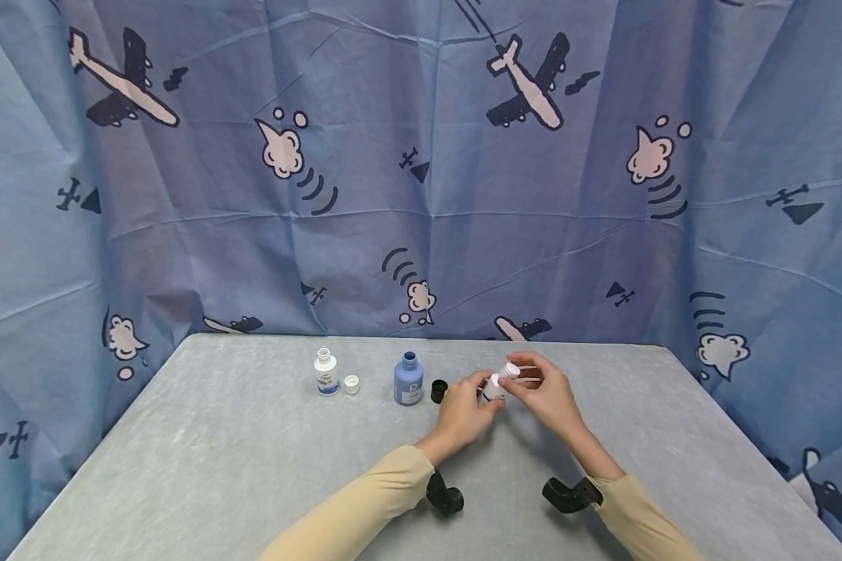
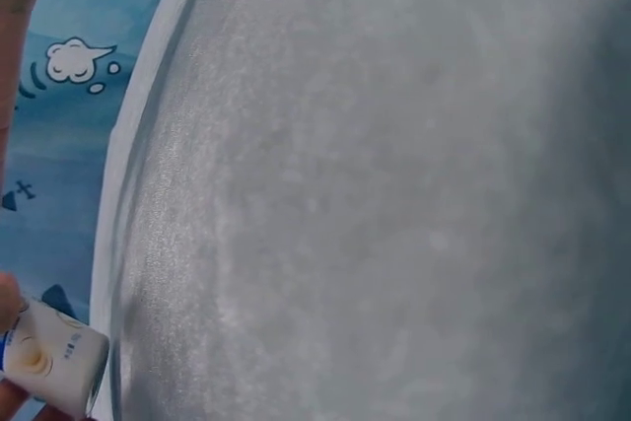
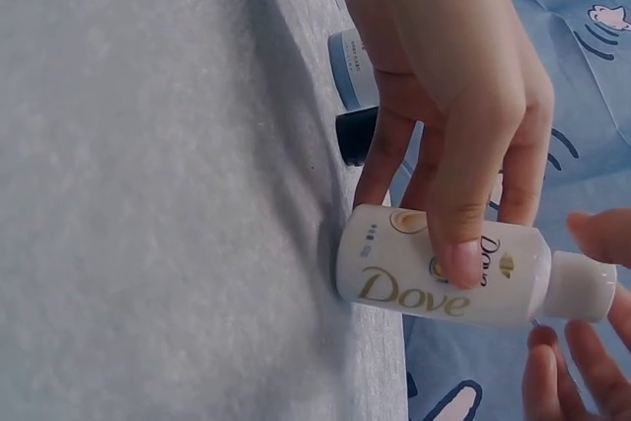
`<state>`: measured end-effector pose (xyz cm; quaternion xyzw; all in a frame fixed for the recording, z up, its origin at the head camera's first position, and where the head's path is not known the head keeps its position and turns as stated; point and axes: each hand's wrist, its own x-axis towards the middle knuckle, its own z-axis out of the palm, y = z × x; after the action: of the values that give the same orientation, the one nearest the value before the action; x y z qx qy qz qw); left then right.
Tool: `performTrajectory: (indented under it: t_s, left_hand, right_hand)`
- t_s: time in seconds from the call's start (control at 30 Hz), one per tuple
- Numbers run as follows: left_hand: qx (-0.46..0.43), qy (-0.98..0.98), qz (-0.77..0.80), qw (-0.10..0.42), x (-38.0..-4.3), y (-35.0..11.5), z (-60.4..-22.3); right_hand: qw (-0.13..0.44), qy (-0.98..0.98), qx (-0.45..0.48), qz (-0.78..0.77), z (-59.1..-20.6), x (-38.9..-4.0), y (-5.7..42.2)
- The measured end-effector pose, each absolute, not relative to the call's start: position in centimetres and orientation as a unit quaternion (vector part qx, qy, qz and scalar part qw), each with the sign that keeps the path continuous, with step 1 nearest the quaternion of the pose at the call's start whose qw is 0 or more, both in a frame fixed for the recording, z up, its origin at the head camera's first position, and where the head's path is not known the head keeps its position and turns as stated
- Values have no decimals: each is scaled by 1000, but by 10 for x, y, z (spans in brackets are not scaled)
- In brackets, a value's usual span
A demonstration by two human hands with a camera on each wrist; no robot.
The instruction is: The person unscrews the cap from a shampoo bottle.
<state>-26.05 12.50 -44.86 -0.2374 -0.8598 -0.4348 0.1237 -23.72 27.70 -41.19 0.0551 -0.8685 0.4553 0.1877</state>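
A small white Dove bottle (image 3: 394, 253) with gold lettering is tilted in my left hand (image 1: 461, 413). The thumb presses across its label and the other fingers go round behind, as the right wrist view shows. My right hand (image 1: 553, 396) has its thumb and fingers about the bottle's white cap (image 3: 582, 286), which sits on the neck. At the lower left corner of the left wrist view, the base end of the bottle (image 2: 61, 357) shows beside some fingertips. Left of the left hand, a black cap (image 1: 438, 390) lies on the table.
An uncapped blue bottle (image 1: 408, 383) stands left of the black cap. Farther left are an uncapped white bottle (image 1: 326, 374) and a white cap (image 1: 352, 384). Black wrist mounts (image 1: 571, 495) are on both forearms. Behind the grey table (image 1: 217, 452) hangs a blue airplane-print curtain (image 1: 365, 179).
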Motion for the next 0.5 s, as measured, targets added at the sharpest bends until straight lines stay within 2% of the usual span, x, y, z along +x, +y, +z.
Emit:
performTrajectory:
  t_s: [0.23, 0.5]
  left_hand:
    - [-246, -858, -430, 135, -261, 126, -450]
    - [-244, -859, -428, 141, -260, 126, -451]
  right_hand:
    - [193, -881, 11, 432, -415, -237, 274]
    - [200, -881, 28, 427, -414, -236, 274]
